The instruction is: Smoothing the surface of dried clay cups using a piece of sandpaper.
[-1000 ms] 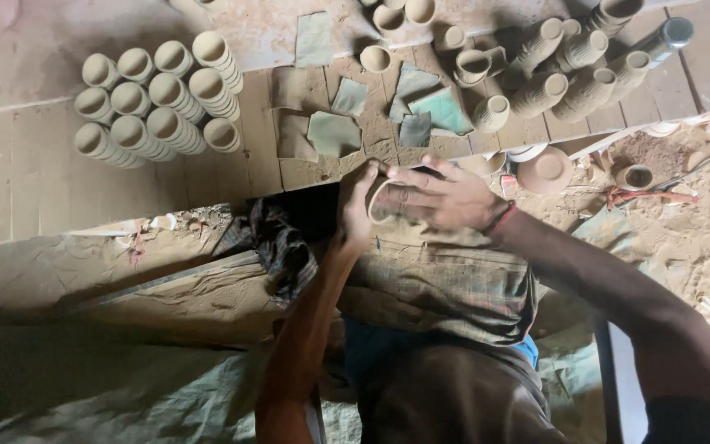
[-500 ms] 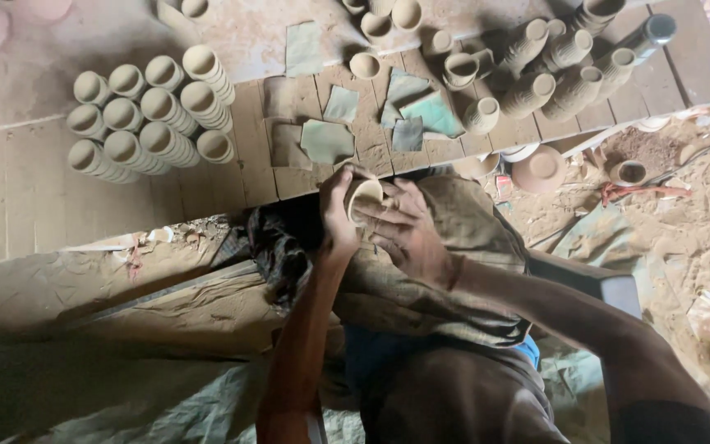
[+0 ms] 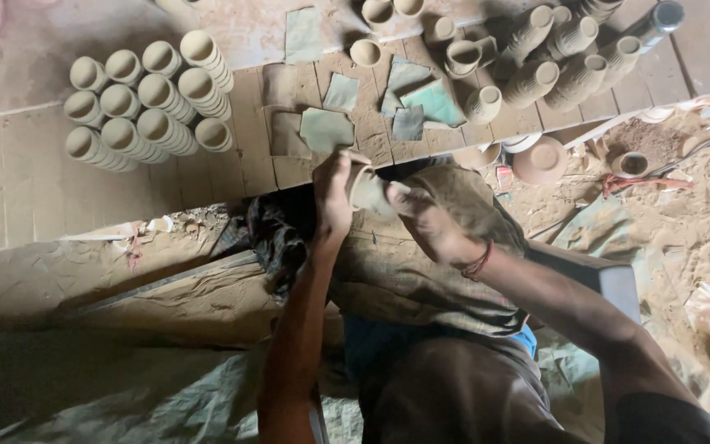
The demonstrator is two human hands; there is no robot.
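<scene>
My left hand (image 3: 333, 197) grips a small unfired clay cup (image 3: 368, 188) by its rim, held over my lap near the board's front edge. My right hand (image 3: 426, 222), with a red thread at the wrist, presses against the cup's other side. The cup is pale tan and partly hidden by both hands. A dusty cloth (image 3: 421, 271) lies across my knees under the hands.
Rows of finished clay cups (image 3: 145, 99) lie on the wooden board (image 3: 10, 189) at left. More cups (image 3: 552, 57) and square cloth pieces (image 3: 326, 127) sit at the upper right. A dark rag (image 3: 277, 242) hangs beside my left arm. Clay dishes (image 3: 540, 160) rest on the sandy ground.
Both hands have drawn the cup slightly down toward my lap. The right hand slid from over the cup to its right side.
</scene>
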